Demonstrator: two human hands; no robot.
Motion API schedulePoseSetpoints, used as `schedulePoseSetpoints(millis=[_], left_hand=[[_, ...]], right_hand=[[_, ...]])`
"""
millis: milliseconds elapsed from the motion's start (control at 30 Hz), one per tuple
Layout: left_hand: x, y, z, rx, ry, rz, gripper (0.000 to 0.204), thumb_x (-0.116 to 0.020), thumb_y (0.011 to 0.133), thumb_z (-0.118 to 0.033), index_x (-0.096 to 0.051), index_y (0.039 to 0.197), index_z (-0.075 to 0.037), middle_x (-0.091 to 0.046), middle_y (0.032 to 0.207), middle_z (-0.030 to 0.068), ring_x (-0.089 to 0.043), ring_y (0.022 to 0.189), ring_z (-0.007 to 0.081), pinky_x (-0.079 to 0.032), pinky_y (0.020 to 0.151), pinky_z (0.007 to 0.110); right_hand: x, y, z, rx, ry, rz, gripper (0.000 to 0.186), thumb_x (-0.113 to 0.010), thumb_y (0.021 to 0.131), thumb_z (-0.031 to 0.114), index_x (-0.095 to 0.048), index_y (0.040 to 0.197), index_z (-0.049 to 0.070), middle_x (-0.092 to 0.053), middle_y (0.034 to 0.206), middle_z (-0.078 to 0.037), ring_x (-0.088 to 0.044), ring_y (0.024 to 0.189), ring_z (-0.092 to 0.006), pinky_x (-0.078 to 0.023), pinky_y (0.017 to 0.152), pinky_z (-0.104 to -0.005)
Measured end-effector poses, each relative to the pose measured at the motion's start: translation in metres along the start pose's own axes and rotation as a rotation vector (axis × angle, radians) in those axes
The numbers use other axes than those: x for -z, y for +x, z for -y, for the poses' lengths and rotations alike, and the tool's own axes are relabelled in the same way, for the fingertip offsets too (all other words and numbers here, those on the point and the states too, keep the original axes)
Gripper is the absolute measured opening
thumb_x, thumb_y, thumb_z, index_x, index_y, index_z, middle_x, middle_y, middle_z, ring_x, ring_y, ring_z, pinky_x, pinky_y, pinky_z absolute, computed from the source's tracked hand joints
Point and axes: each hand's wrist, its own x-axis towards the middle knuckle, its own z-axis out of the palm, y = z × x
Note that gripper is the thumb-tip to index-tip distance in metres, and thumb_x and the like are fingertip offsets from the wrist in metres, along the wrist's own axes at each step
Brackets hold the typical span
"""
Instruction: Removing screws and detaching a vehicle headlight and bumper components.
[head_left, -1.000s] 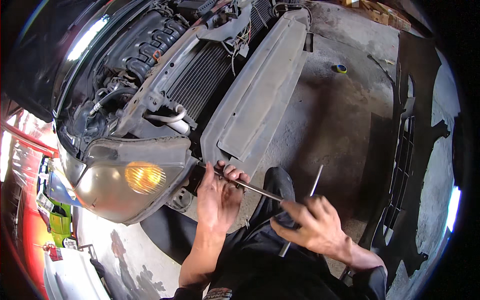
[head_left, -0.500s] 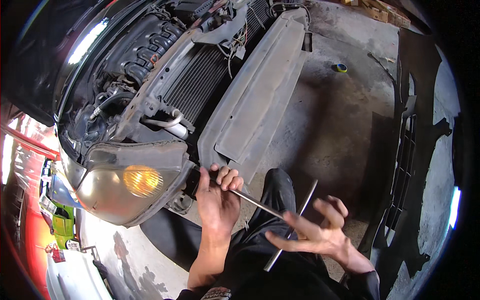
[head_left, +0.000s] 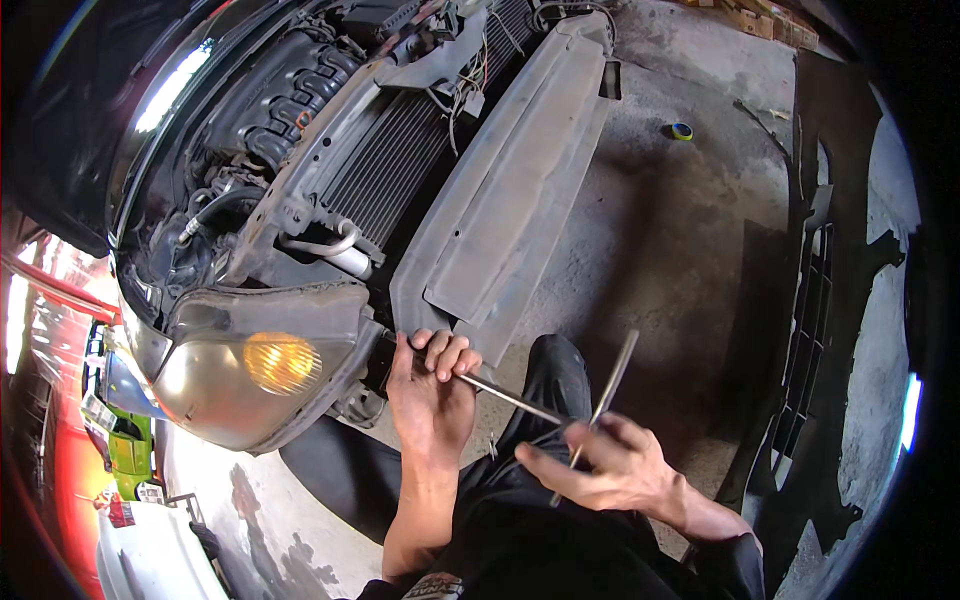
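A long metal T-handle wrench [head_left: 512,398] slants between my hands, its far end hidden beside the headlight's inner edge. My left hand [head_left: 432,400] is closed around the shaft close to that end, fingers curled over the top. At the crossbar, my right hand [head_left: 622,468] has its fingers bent round the junction, slightly blurred, with the bar sticking out above and below. Left of my left hand sits a dusty headlight [head_left: 205,385] with an amber lamp [head_left: 283,363]. A grey bumper beam [head_left: 510,210] runs away from just beyond my fingers.
The engine [head_left: 290,95] and radiator [head_left: 390,170] lie exposed at the upper left. A detached dark bumper cover [head_left: 840,300] stands along the right. A roll of tape [head_left: 682,131] rests on the concrete floor [head_left: 650,240]. A red car [head_left: 75,480] is at the far left.
My right hand has moved a little up and left and its spread fingers have closed in on the crossbar. The crossbar has turned. My left hand stays on the shaft.
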Motion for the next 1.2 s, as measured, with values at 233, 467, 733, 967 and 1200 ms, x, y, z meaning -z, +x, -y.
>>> schedulePoseSetpoints(millis=[233,467,733,967,1200], left_hand=[[0.010,0.005,-0.004,0.040,-0.017,0.078,0.028,-0.039,0.101,-0.024,-0.041,0.078,-0.007,-0.023,0.064,-0.0014,-0.023,0.054,0.0108,-0.028,0.057,0.026],[0.003,0.009,-0.004,0.056,-0.027,0.064,0.031,-0.038,0.101,-0.027,-0.042,0.077,-0.008,-0.024,0.062,-0.0023,-0.024,0.052,0.0100,-0.028,0.056,0.026],[0.013,0.010,0.005,-0.012,0.038,0.035,0.034,-0.038,0.101,-0.029,-0.041,0.075,-0.008,-0.023,0.061,-0.0024,-0.024,0.051,0.0102,-0.029,0.056,0.025],[0.007,0.010,0.003,-0.003,0.017,0.001,0.035,-0.038,0.101,-0.030,-0.040,0.073,-0.009,-0.023,0.060,-0.0023,-0.023,0.051,0.0104,-0.029,0.055,0.025],[0.005,0.013,0.007,-0.004,0.026,-0.007,0.039,-0.038,0.101,-0.035,-0.040,0.071,-0.010,-0.024,0.060,-0.0013,-0.025,0.051,0.0108,-0.030,0.055,0.026]], right_hand=[[0.012,-0.002,-0.007,-0.792,0.714,-0.294,0.076,-0.074,0.074,0.019,-0.035,0.132,-0.009,-0.043,0.115,-0.019,-0.043,0.109,-0.0299,-0.042,0.087,-0.0390],[0.011,-0.011,-0.002,-0.026,-0.103,0.043,0.068,-0.066,0.066,0.009,-0.056,0.125,0.042,-0.043,0.117,0.015,-0.039,0.115,-0.0144,-0.041,0.072,-0.0239],[0.006,-0.006,-0.010,-0.715,0.616,0.125,0.048,-0.075,0.072,0.026,-0.059,0.114,0.008,-0.055,0.105,-0.007,-0.055,0.096,-0.0219,-0.044,0.081,-0.0355],[0.015,-0.013,-0.007,0.024,-0.164,-0.204,0.053,-0.055,0.082,0.016,-0.052,0.131,0.036,-0.040,0.126,0.004,-0.043,0.106,-0.0228,-0.041,0.087,-0.0346],[-0.002,-0.002,-0.003,-0.294,0.050,-0.181,0.050,-0.070,0.074,0.021,-0.056,0.123,0.017,-0.049,0.120,-0.004,-0.048,0.105,-0.0227,-0.044,0.084,-0.0355]])
